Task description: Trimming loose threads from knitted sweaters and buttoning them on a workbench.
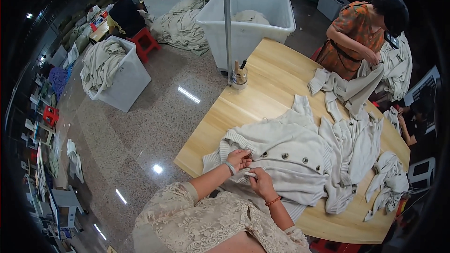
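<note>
Both hands pinch the cream knit cardigan [281, 159] at its near buttoned edge: left hand [239, 159], right hand [260, 181]. Cardigan lies flat on wooden table [262, 70]'s near side. Judged soft, light, limp, stretchy; grip ribbed hem or placket.

Glossy speckled floor [140, 126], wooden table [262, 89], white bins [124, 82], red stool [145, 42].

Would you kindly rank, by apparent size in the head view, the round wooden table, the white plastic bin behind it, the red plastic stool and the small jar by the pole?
1. Round wooden table.
2. White plastic bin, though it stands farther off.
3. Red plastic stool.
4. Small jar.
</note>
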Motion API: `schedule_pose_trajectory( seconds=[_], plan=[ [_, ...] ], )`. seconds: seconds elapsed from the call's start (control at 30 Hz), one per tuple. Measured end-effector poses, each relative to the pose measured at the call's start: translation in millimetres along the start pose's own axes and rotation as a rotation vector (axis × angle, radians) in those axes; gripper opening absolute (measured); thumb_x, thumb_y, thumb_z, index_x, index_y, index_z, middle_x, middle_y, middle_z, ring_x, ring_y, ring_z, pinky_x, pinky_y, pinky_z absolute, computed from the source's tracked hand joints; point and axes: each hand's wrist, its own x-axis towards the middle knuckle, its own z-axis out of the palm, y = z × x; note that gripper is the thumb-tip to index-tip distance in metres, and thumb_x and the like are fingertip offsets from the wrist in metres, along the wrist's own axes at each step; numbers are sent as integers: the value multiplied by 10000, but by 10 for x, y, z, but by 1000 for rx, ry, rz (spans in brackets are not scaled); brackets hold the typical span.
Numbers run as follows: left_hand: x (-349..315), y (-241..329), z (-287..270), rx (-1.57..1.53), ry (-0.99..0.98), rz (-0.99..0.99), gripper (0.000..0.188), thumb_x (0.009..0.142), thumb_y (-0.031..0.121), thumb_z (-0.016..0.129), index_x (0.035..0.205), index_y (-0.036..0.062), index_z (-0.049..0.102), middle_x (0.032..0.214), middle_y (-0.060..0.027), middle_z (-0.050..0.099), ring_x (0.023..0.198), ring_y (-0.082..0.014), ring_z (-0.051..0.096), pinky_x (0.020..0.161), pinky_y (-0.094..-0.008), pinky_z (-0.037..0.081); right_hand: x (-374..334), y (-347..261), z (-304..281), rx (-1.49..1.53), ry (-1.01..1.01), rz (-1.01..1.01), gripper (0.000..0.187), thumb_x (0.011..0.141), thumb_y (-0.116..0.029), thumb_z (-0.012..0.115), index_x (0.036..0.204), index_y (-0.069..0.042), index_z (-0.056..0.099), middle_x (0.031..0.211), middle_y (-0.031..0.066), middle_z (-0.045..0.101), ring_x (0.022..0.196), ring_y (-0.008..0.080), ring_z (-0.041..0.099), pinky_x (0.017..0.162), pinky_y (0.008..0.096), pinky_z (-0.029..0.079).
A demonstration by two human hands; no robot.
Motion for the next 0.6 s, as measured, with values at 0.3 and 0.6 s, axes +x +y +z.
schedule_pose_trajectory(
  seconds=[0.3, 0.6],
  plan=[
    [-175, -62, 6, 935, 1, 755, 143, 826, 132, 715, 887, 22, 647, 737, -5, 640, 656, -44, 555, 575, -206, 464, -20, -59, -22, -21, 37, 84, 214, 754, -66, 648, 965, -65, 608, 902, 141, 614, 805, 333, 621, 680, 393, 498],
    [-274, -76, -99, 686, -199, 430, 131, 834, 151, 714, 838, 30, 664, 703, 26, 622, 606, -30, 509, 527, -205, 406, 77, -121, -36, -54, 233, -40, 432, 743, -51, 662, 1158, -45, 544, 915, 153, 580, 815, 339, 602, 668, 401, 495]
  ],
)
